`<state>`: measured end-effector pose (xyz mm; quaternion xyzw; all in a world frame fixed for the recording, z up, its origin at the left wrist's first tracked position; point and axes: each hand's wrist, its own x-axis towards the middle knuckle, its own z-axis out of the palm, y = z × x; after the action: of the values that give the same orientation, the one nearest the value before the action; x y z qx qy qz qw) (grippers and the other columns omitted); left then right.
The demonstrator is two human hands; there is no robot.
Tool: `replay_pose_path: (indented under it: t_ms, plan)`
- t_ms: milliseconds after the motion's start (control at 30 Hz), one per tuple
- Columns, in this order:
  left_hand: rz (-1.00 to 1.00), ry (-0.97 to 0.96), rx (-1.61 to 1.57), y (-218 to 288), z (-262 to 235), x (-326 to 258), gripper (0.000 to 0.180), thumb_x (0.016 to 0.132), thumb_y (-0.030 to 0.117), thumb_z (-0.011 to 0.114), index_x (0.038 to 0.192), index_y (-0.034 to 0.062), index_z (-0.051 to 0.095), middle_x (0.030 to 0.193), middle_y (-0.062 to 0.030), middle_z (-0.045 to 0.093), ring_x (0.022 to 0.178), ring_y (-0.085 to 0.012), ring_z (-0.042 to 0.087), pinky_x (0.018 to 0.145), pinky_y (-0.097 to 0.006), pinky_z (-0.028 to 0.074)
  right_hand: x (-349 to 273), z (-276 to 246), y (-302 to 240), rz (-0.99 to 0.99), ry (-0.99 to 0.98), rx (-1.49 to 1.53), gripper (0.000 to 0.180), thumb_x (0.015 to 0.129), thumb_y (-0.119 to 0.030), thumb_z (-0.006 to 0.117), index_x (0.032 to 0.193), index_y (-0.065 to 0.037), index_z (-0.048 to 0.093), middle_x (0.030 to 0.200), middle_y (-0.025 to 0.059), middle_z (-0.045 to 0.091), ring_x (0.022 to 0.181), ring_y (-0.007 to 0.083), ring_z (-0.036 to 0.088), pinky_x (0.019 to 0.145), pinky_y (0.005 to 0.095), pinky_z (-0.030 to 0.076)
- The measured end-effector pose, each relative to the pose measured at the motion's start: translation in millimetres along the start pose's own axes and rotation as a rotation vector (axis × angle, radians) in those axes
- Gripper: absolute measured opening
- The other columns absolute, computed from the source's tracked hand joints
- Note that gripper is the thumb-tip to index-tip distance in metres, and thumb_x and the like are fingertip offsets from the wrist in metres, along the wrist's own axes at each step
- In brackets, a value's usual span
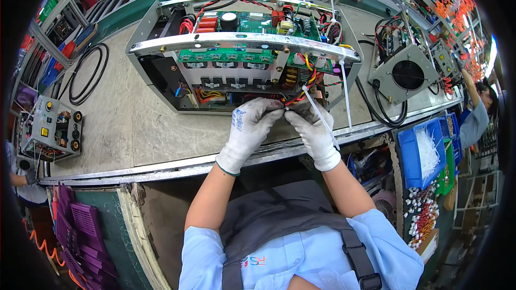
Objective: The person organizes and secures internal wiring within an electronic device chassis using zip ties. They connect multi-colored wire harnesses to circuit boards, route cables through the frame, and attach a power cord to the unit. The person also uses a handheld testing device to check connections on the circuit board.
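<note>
An open metal chassis point(242, 41) stands in front of me, with green circuit boards point(252, 23) and coloured wires inside. My left hand point(246, 129), in a white glove, is at its lower front edge with thumb and fingertips pinched. Close beside it, my gloved right hand point(312, 133) is also pinched, its fingertips almost meeting the left ones. Between them a small pale bit shows, too small to name. Red, black and yellow wires point(296, 96) run down to the fingertips. A white cable tie point(321, 115) on these wires slants over my right hand. Another cable tie point(345, 94) hangs from the right corner.
Right of the chassis sits a grey unit with a round fan point(408, 75). A blue bin point(422, 153) holds white cable ties. On the left are a coiled black cable point(88, 78) and a small control unit point(51, 126). Another person point(478, 115) works at the far right.
</note>
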<state>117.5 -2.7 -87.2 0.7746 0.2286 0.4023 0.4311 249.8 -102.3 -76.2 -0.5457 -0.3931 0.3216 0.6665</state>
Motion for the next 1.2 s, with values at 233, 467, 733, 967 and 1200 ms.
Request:
replay_pose_path:
  t_ms: [233,467,733,967,1200]
  plan:
    - [0.027,0.006,0.030,-1.8,2.7,1.0,0.014,0.083,0.004,0.069,0.096,0.0003,0.069,0.086,-0.0106,0.070,0.078,-0.0184,0.068,0.070,-0.029,0.053,-0.4,1.5,-2.8,0.039,0.019,-0.022,0.013,0.088,-0.004,0.069,0.100,-0.006,0.064,0.077,-0.0050,0.059,0.062,-0.0003,0.044,0.054,0.0166,0.034]
    - [0.110,0.004,0.022,-1.0,-0.5,1.5,0.014,0.081,0.005,0.071,0.095,0.0013,0.069,0.085,-0.0109,0.069,0.076,-0.0199,0.067,0.067,-0.030,0.052,-1.1,0.5,-0.1,0.058,0.038,0.080,0.012,0.089,-0.002,0.067,0.100,-0.005,0.064,0.079,-0.0034,0.061,0.063,0.0001,0.047,0.055,0.0163,0.036]
    - [0.067,0.038,0.028,-1.4,3.6,-0.2,0.015,0.082,0.006,0.071,0.096,0.0014,0.069,0.084,-0.0106,0.069,0.075,-0.0185,0.066,0.067,-0.030,0.051,-3.0,0.4,-1.7,0.048,0.008,-0.002,0.011,0.089,-0.002,0.067,0.099,-0.005,0.064,0.081,-0.0021,0.062,0.066,0.0014,0.050,0.058,0.0174,0.039]
    - [-0.078,0.007,-0.122,-3.9,6.2,-2.0,0.018,0.087,0.010,0.071,0.100,-0.0015,0.065,0.086,-0.0067,0.069,0.077,-0.0084,0.061,0.069,-0.025,0.051,-5.3,1.8,19.1,-0.237,0.100,-0.209,0.011,0.083,-0.001,0.069,0.094,-0.001,0.068,0.087,0.0061,0.065,0.078,0.0140,0.059,0.070,0.0279,0.048]
    - [-0.112,0.194,-0.156,-1.5,14.8,-2.7,0.016,0.088,0.012,0.069,0.095,-0.0008,0.062,0.086,-0.0062,0.070,0.074,-0.0089,0.061,0.066,-0.025,0.051,-15.6,14.8,25.7,-0.462,0.090,-0.364,0.008,0.083,0.000,0.067,0.090,-0.002,0.065,0.086,0.0108,0.064,0.082,0.0260,0.062,0.074,0.0344,0.050]
